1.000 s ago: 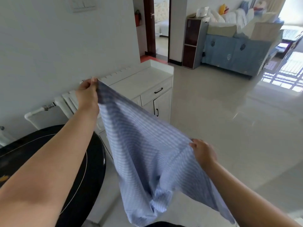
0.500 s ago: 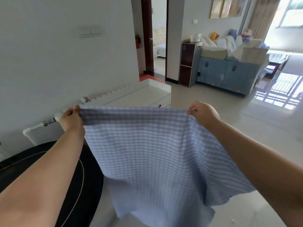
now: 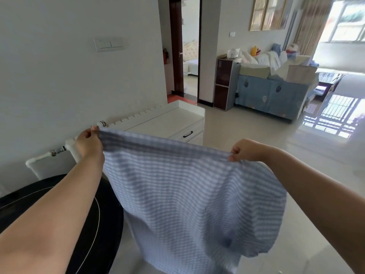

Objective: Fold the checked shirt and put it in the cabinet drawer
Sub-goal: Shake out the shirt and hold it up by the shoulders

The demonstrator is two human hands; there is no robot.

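Your left hand [image 3: 89,142] pinches one upper corner of the checked shirt [image 3: 189,196] between thumb and fingertips [image 3: 94,128]; your right hand [image 3: 245,150] is clenched on the opposite corner, knuckles up, with the cloth bunched under the fingers [image 3: 234,155]. Between the two grips the top edge runs nearly taut, sloping down toward the right hand. Below that edge the shirt hangs free in the air in front of you, touching no surface that can be seen; its lower right part bellies outward and its bottom hem leaves the frame.

To your left, the dark round table [image 3: 59,224] lies partly under your left forearm. Beyond the shirt, against the wall, stands the white cabinet [image 3: 177,123], its drawer [image 3: 187,133] with a black handle showing shut just above the cloth's edge. A white radiator pipe [image 3: 49,155] runs along the wall behind your left hand.

Step in hand, as judged: the shirt is spread and held up for folding; no fold is yet visible, so the task appears to be at an early stage. The next move probably calls for bringing the two corners together, or laying the cloth flat on the table, while keeping the edge taut so the halves align. The drawer must also be opened, which requires one hand freed.
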